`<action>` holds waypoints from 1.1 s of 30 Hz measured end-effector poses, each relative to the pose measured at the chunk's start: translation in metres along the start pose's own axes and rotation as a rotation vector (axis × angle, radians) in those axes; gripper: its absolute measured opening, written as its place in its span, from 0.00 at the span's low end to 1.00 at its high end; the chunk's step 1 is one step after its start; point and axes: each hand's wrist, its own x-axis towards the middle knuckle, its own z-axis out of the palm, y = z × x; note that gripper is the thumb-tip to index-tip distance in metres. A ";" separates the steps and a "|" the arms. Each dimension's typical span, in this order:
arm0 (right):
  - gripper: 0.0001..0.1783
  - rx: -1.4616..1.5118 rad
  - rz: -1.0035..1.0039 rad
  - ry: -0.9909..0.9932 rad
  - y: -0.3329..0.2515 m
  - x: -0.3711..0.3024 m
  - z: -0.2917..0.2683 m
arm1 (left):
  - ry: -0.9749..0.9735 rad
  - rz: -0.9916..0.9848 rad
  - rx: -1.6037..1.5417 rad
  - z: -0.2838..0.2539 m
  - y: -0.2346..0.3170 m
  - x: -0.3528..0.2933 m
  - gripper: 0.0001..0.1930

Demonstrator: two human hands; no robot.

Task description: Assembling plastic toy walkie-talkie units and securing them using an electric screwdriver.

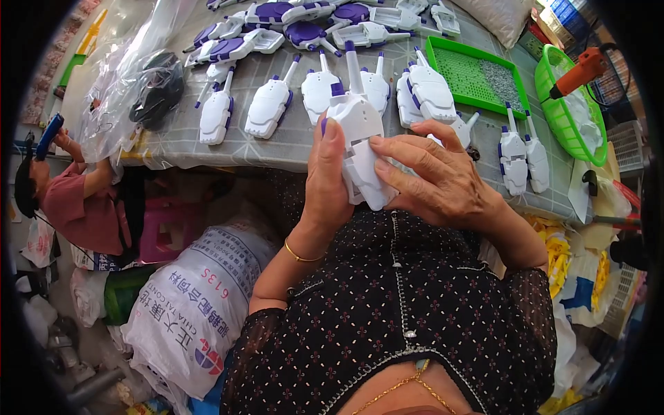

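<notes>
**White unit in both hands, apparently mid-assembly**

Left hand (328, 176) wraps one side of a white unit (361, 124), thumb along its face; right hand (439, 176) holds the other side, fingertips on the lower part by a gap across its middle. Unit is raised over the near edge of the surface (273, 153). Judged partly done: body looks joined, gap remains. Nearby white casings (270, 109) look closed; whether fastened, cannot tell. Apparently left to do: open white-and-purple shells (232, 47) piled at the back. Green tray (453, 72) with small metal bits and orange driver (579, 72) at right, neither in hand
</notes>
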 end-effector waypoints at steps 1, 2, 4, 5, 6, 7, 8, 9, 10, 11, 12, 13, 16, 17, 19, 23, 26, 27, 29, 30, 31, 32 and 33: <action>0.30 -0.059 0.017 0.004 -0.005 0.001 0.000 | 0.001 -0.002 0.001 -0.001 -0.001 0.001 0.26; 0.30 -0.121 0.036 0.009 -0.009 0.001 0.001 | 0.006 0.014 -0.010 -0.002 -0.003 0.003 0.30; 0.31 -0.117 0.076 0.041 -0.016 0.002 0.005 | 0.008 0.029 -0.020 -0.002 -0.004 0.003 0.33; 0.31 -0.110 0.113 0.072 -0.017 0.002 0.007 | 0.009 0.015 -0.030 -0.001 -0.004 0.001 0.34; 0.31 -0.110 0.114 0.073 -0.015 0.003 0.006 | 0.010 0.001 -0.041 0.000 -0.003 0.001 0.34; 0.32 -0.086 0.068 0.062 -0.010 0.005 0.004 | 0.009 0.000 -0.040 0.001 -0.002 0.001 0.34; 0.33 -0.060 0.023 0.050 -0.007 0.006 0.003 | 0.015 -0.021 -0.049 0.001 0.000 0.002 0.35; 0.33 -0.061 0.024 0.051 -0.007 0.007 0.000 | 0.020 -0.043 -0.059 0.002 0.001 0.002 0.35; 0.33 -0.072 0.027 0.014 -0.008 0.008 -0.003 | 0.020 -0.044 -0.058 0.004 0.004 0.002 0.35; 0.34 -0.084 0.030 -0.023 -0.009 0.009 -0.006 | -0.007 -0.089 -0.103 0.006 0.008 0.002 0.30; 0.34 -0.083 0.031 -0.021 -0.010 0.009 -0.007 | -0.033 -0.134 -0.147 0.006 0.011 0.002 0.25; 0.34 -0.117 0.048 -0.061 -0.013 0.008 -0.009 | -0.033 -0.135 -0.146 0.005 0.013 0.002 0.25; 0.34 -0.189 0.103 -0.098 -0.022 0.010 -0.008 | -0.051 -0.163 -0.192 0.003 0.015 0.005 0.25; 0.34 -0.226 0.135 -0.094 -0.026 0.012 -0.007 | -0.028 -0.138 -0.176 0.004 0.015 0.005 0.26; 0.34 -0.202 0.166 -0.078 -0.032 0.014 -0.005 | -0.001 -0.110 -0.158 0.007 0.014 0.003 0.26; 0.34 -0.156 0.160 -0.019 -0.027 0.012 0.000 | 0.038 0.010 -0.063 0.012 0.008 -0.003 0.29; 0.35 -0.029 0.158 0.010 -0.014 0.010 0.004 | 0.029 0.046 -0.081 0.011 0.004 -0.004 0.28; 0.36 0.008 0.154 0.005 -0.011 0.008 0.004 | 0.001 0.042 -0.107 0.011 0.003 -0.004 0.29; 0.37 0.104 0.202 -0.017 -0.007 0.011 -0.003 | -0.019 -0.029 -0.185 0.013 0.006 -0.002 0.30; 0.38 0.203 0.249 -0.041 -0.006 0.013 -0.004 | -0.035 -0.099 -0.263 0.013 0.007 -0.002 0.31; 0.39 0.154 0.233 -0.036 -0.005 0.014 -0.003 | -0.032 -0.098 -0.261 0.012 0.007 -0.004 0.31; 0.39 0.152 0.232 -0.035 -0.003 0.015 -0.003 | -0.039 -0.087 -0.239 0.011 0.006 -0.004 0.32; 0.38 0.174 0.231 -0.015 -0.001 0.016 -0.002 | -0.046 -0.075 -0.216 0.011 0.006 -0.005 0.32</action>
